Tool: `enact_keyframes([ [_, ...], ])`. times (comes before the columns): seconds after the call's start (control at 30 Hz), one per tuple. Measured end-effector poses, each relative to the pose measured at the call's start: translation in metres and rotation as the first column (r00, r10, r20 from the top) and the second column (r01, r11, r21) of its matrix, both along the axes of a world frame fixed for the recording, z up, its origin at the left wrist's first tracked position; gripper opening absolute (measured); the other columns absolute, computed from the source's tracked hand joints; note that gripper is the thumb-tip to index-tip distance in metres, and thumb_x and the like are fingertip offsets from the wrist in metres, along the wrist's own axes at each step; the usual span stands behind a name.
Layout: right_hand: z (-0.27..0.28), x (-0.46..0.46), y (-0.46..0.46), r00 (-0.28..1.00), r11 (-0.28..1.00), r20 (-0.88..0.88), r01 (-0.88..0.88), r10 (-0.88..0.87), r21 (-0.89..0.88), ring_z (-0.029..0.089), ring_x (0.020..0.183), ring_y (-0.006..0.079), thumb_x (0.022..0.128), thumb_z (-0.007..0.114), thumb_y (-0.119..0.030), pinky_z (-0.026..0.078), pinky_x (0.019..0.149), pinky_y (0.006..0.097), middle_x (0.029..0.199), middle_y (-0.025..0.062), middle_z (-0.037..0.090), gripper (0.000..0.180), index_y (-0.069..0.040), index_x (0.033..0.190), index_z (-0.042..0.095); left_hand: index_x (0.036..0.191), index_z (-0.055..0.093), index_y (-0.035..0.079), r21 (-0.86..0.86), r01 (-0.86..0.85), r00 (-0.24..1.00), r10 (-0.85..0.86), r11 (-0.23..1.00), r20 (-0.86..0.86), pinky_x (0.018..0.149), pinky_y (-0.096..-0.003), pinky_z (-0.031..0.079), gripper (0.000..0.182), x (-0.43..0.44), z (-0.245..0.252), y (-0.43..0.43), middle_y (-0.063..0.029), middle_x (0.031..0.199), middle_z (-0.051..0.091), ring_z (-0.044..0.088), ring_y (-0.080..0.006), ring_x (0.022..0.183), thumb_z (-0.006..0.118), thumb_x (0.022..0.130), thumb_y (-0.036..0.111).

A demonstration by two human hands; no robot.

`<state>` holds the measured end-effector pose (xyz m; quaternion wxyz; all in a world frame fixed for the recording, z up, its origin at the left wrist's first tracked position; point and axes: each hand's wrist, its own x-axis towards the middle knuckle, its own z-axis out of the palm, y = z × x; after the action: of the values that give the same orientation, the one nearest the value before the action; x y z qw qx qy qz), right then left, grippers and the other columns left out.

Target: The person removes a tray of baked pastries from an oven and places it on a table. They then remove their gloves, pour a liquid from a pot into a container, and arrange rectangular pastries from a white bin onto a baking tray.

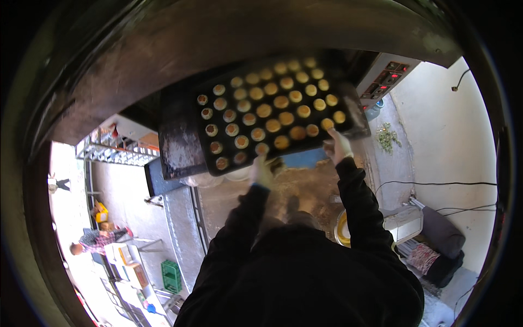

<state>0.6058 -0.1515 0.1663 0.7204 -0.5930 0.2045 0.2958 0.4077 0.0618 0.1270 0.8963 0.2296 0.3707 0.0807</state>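
Note:
A black baking tray with rows of small round pastries lies before me, its far end in shadow under the dark oven hood. Some pastries are browned on top; those at the left have darker centres. My left hand grips the near edge left of the middle, seemingly with a dark cloth pad. Near the tray's right corner, my right hand holds the same edge, thumb on top. Beneath the tray shows a worn metal oven ledge. Both hands look pale and gloved, slightly blurred.
An oven control panel with red displays is at the upper right. A yellow-rimmed round container stands by my right side. Cables run along the right wall. At left are a green crate, a table with boxes and a person.

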Motion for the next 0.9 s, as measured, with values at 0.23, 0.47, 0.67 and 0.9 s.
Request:
enact_keyframes([
  [0.23,0.047,0.010,0.046,0.963,0.981,0.243,-0.151,0.119,0.118,0.067,0.058,0.0178,0.098,0.067,-0.034,0.052,0.050,0.0307,0.142,0.0223,0.058,0.075,-0.004,0.157,0.031,0.119,0.054,-0.003,0.060,0.008,0.997,-0.004,0.998,-0.074,0.050,-0.0283,0.051,0.053,0.071,0.010,0.099,-0.0188,0.099,0.072,0.069,-0.0317,0.072,0.045,0.104,0.047],
  [0.47,0.017,-0.116,-0.012,1.000,0.879,-0.005,0.021,-0.021,0.477,0.067,0.056,0.0158,0.102,0.062,-0.031,0.051,0.045,0.0259,0.128,0.0288,0.062,0.055,0.003,0.141,0.045,0.119,0.066,0.018,-0.041,0.085,0.993,-0.088,0.996,-0.079,0.051,-0.0288,0.055,0.036,0.166,-0.003,0.249,-0.0107,0.106,0.073,0.072,-0.0252,0.087,0.053,0.098,0.045],
  [0.67,-0.027,-0.257,-0.050,0.858,0.797,-0.397,0.475,-0.325,0.374,0.064,0.059,0.0211,0.101,0.062,-0.033,0.050,0.044,0.0287,0.124,0.0238,0.065,0.050,-0.003,0.138,0.048,0.103,0.074,0.010,0.028,0.033,0.947,-0.022,0.999,-0.321,0.052,-0.0217,0.058,0.035,0.261,0.018,0.323,-0.0052,0.093,0.079,0.074,-0.0115,0.074,0.061,0.099,0.042],
  [0.9,-0.046,-0.334,-0.037,0.658,0.619,-0.535,0.731,-0.530,0.287,0.061,0.058,0.0222,0.099,0.062,-0.032,0.050,0.044,0.0300,0.112,0.0224,0.067,0.041,-0.002,0.126,0.052,0.127,0.061,0.003,0.080,0.032,0.965,-0.010,0.996,-0.261,0.067,-0.0277,0.061,0.042,0.319,0.006,0.357,-0.0099,0.112,0.073,0.073,-0.0198,0.085,0.055,0.104,0.037],
])
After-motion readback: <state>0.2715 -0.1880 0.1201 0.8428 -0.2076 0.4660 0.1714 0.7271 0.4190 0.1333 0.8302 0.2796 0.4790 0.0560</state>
